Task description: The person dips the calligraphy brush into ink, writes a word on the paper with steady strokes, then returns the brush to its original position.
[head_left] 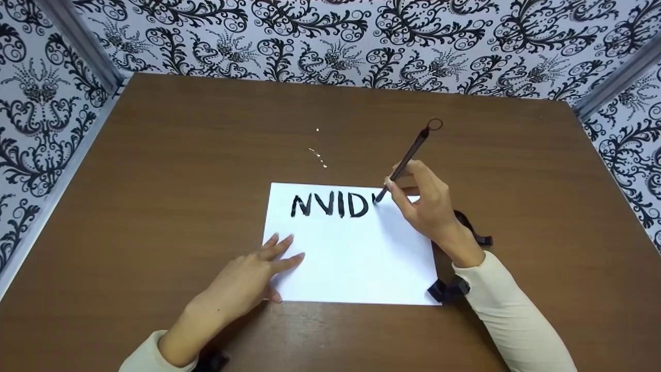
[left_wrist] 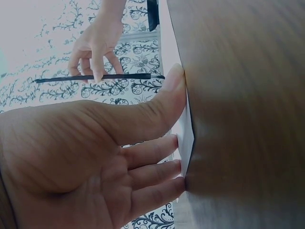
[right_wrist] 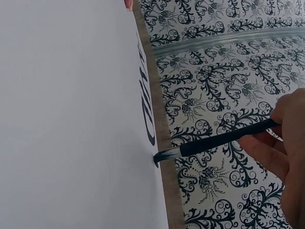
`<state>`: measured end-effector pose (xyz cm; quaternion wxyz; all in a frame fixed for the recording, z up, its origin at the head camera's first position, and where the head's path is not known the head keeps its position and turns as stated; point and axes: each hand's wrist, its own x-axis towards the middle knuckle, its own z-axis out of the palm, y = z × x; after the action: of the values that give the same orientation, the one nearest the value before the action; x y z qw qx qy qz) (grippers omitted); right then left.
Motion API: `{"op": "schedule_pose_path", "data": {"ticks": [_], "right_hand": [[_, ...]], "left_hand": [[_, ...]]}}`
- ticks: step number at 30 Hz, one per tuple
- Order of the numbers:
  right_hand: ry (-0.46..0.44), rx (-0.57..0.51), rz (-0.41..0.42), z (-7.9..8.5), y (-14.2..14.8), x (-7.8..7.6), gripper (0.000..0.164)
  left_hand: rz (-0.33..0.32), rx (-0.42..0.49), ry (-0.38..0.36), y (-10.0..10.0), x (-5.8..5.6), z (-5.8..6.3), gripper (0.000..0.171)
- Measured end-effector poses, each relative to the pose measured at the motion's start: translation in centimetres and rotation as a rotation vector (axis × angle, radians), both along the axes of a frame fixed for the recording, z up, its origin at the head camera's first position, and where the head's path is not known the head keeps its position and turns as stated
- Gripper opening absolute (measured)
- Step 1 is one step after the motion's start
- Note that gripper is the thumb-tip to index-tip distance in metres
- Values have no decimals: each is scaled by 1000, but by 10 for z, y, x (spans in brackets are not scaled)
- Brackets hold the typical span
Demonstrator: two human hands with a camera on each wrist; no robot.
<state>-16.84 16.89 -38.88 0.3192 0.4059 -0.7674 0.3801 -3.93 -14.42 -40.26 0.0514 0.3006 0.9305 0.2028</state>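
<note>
My right hand (head_left: 426, 204) pinches a dark paintbrush (head_left: 412, 151) with a loop at its top end. In the right wrist view the brush's bristles (right_wrist: 167, 154) are dark at the tip and meet the paper just past the letter D. The white sheet of paper (head_left: 351, 263) lies flat and bears the black painted letters NVID (head_left: 330, 204), followed by the start of another stroke under the brush. At the paper's lower left, my left hand (head_left: 245, 279) rests with spread, mostly straight fingers on the sheet; its thumb (left_wrist: 172, 78) is at the near edge.
A brown wooden table (head_left: 155, 206) carries the sheet. Small white specks (head_left: 318, 156) lie beyond the paper. Black straps of the wrist camera (head_left: 448, 290) hang by the right wrist, overlapping the sheet's corner. Patterned black-and-white panels (head_left: 320, 41) stand around the table.
</note>
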Motion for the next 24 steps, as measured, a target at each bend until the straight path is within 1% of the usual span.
{"op": "schedule_pose_path", "data": {"ticks": [7,16,24], "right_hand": [[-14,16,6,2,0,2,31],[-32,29,0,5,-1,5,29],[-41,31,19,7,-1,7,27]], "left_hand": [[-2,9,7,0,0,0,72],[5,6,2,0,0,0,73],[4,-3,-5,0,0,0,73]]}}
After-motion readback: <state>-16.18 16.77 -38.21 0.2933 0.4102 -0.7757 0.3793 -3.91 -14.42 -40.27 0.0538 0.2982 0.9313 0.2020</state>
